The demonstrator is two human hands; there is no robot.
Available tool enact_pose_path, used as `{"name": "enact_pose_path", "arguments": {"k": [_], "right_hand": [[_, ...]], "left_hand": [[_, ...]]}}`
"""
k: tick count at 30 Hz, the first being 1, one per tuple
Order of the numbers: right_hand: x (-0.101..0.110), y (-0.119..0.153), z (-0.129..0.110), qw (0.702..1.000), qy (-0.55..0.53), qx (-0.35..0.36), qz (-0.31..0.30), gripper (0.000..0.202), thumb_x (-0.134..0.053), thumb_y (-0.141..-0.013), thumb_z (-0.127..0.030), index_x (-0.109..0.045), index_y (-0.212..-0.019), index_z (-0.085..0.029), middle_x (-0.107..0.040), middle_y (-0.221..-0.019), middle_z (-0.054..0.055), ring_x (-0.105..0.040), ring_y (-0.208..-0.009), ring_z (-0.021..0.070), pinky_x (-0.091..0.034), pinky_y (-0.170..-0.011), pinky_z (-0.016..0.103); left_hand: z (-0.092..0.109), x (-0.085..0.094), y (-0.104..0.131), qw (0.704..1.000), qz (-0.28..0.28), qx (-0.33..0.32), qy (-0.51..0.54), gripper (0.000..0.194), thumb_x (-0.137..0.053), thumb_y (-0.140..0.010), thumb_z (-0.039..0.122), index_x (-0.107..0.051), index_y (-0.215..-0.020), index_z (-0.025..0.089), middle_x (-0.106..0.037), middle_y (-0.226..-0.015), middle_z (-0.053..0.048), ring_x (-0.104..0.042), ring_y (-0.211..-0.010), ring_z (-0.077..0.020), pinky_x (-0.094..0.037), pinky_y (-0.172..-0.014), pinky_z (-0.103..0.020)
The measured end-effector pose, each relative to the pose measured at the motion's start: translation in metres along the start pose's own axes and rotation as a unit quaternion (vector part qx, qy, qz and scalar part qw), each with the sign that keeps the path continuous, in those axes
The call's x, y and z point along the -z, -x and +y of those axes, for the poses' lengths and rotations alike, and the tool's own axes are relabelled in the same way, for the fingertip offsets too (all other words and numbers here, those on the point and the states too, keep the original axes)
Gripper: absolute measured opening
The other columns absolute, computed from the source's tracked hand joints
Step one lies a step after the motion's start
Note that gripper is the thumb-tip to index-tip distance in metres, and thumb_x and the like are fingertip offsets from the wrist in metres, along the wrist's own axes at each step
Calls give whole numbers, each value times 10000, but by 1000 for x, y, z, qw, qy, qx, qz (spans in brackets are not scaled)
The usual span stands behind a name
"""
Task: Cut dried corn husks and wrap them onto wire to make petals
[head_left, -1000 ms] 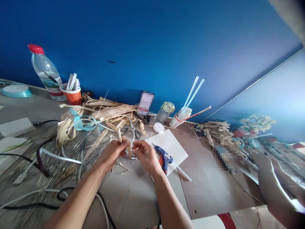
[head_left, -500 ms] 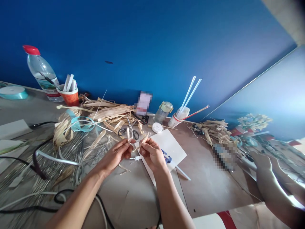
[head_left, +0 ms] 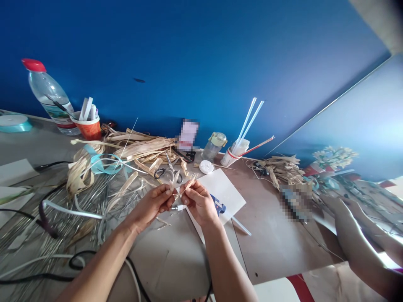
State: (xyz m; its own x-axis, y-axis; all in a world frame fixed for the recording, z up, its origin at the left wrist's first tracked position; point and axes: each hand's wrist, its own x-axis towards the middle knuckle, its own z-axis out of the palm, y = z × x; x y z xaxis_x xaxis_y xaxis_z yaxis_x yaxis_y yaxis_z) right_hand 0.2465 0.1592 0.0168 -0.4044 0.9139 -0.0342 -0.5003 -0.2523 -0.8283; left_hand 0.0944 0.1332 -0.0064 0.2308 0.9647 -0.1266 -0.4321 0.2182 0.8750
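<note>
My left hand is closed, pinching a small pale piece of dried corn husk between thumb and fingers. Close beside it, my right hand grips another curled piece of husk. The two pieces nearly meet, and the fingers partly cover where they come together. Behind the hands lie black-handled scissors. Under and right of my right hand are a white sheet and a blue glue gun, partly hidden by that hand. A white USB plug lies below the fingertips.
Dried husks are heaped along the blue wall, with thin wires and cables at left. A bottle, an orange cup, a glass jar and a white cup stand behind. Another person's arms reach in at right.
My hands have drawn slightly closer together, bringing the two husk pieces nearer each other. The whole view has shifted a little, and the other person's arms have moved slightly.
</note>
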Motion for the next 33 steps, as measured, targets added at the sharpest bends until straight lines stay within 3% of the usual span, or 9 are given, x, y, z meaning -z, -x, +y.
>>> {"name": "enact_pose_path", "arguments": {"k": [9, 20, 24, 29, 33], "right_hand": [[-2, -1, 0, 999, 26, 34, -9, 138, -704, -726, -239, -585, -701, -175, -613, -709, -6, -383, -496, 63, -268, -515, 223], [-2, 1, 4, 999, 23, 14, -21, 117, -745, -671, -237, -644, -686, -180, -593, -686, -12, -375, -523, 74, -252, -518, 225], [-4, 0, 4, 1000, 16, -3, -8, 159, -756, -634, -236, -635, -721, -179, -588, -685, -10, -380, -526, 80, -272, -510, 220], [-1, -2, 7, 1000, -4, -6, 19, 170, -709, -649, -222, -618, -787, -182, -542, -626, -25, -383, -507, 86, -306, -509, 217], [7, -4, 4, 999, -2, -6, 37, 212, -696, -689, -346, -613, -816, -198, -543, -624, -21, -436, -527, 109, -357, -541, 237]], "left_hand": [[1, -3, 4, 995, -60, 24, 81, 178, -581, -855, 326, -579, -876, 149, -432, -530, 70, -327, -460, -48, -393, -584, -221], [-1, 0, 6, 989, -99, 58, 96, 164, -634, -816, 310, -561, -801, 163, -416, -518, 68, -370, -499, -62, -383, -583, -212], [1, -2, 5, 996, -70, 43, 31, 233, -658, -782, 370, -549, -802, 164, -444, -531, 64, -382, -512, -69, -331, -547, -207], [3, -8, 3, 994, 15, -47, -99, 270, -615, -780, 425, -531, -758, 169, -482, -546, 56, -380, -509, -84, -275, -508, -218], [0, -8, 1, 978, 66, -86, -177, 227, -588, -791, 396, -533, -762, 178, -504, -551, 54, -417, -518, -100, -292, -519, -231]]}}
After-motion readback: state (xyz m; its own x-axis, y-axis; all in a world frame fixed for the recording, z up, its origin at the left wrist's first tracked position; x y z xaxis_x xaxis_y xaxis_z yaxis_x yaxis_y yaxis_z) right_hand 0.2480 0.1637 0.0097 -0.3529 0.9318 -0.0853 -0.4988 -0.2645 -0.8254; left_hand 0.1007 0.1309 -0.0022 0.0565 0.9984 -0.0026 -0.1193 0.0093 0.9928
